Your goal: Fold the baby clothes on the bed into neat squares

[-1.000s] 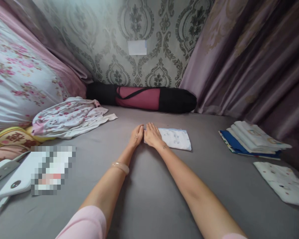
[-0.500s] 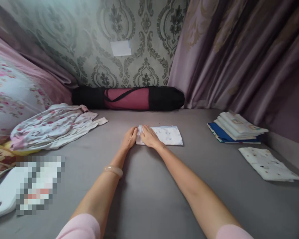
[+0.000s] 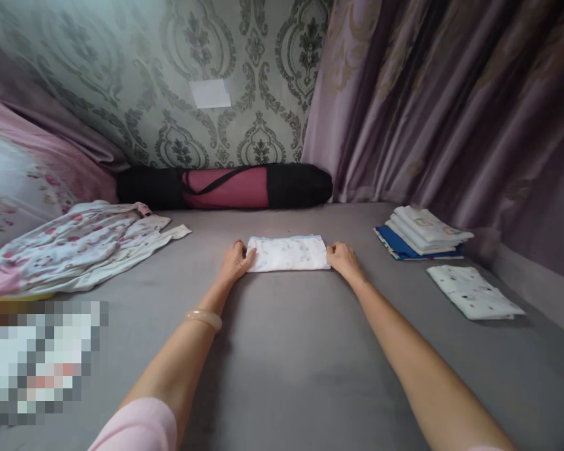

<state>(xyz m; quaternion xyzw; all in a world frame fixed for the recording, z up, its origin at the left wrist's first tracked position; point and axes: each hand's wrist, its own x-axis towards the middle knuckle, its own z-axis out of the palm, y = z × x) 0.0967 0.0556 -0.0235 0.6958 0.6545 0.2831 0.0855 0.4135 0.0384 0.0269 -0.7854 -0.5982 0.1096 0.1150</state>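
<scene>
A folded white cloth (image 3: 289, 253) with a faint pale print and a bluish far edge lies flat on the grey sheet in front of me. My left hand (image 3: 237, 260) pinches its left end, thumb on top and fingers curled at the edge. At the opposite end my right hand (image 3: 344, 258) has its fingers closed on the cloth's right edge. A pale bangle (image 3: 203, 318) circles my left wrist.
A folded spotted cloth (image 3: 474, 292) and a stack of folded cloths (image 3: 425, 227) lie right. Crumpled printed clothing (image 3: 82, 247) is left, beyond a pixelated item (image 3: 56, 357). A black and maroon bag (image 3: 225, 188) lies along the patterned wall (image 3: 254, 75), beside purple curtains (image 3: 404, 113).
My right hand has left the top of the cloth near its left end and gone right to its right edge. The left hand stays at the left end. The view has turned slightly right.
</scene>
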